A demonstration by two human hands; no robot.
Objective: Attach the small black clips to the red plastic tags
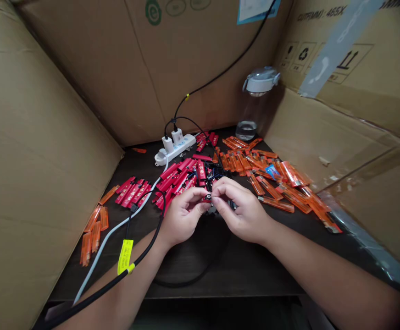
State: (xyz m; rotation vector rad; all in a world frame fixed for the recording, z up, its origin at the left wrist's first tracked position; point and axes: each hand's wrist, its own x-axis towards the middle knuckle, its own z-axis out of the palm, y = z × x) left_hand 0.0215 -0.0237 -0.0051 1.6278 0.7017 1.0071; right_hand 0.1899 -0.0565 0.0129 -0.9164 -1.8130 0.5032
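Note:
In front of me, my left hand (pixel 187 213) is closed, with thumb and fingers pinching a small red lighter (pixel 208 197), seen end-on with a round metal part. My right hand (pixel 239 208) is closed too, its thumb and fingertips meeting right beside that end. Whatever those fingertips grip is hidden. Just beyond the hands is a heap of red lighters (pixel 177 178) with gold lettering and black ends. Small dark parts (pixel 215 172) lie at its right side, partly covered by my fingers. A smaller group of red lighters (pixel 133 192) lies left of the heap.
Orange see-through lighter bodies (pixel 244 160) spread across the right; several orange ones (pixel 95 229) lie at left. A white power strip (pixel 175 150) with two plugs stands behind. A clear bottle (pixel 255 105) stands back right. Cables (pixel 152 238) cross my left forearm. Cardboard walls (pixel 48 137) enclose the table.

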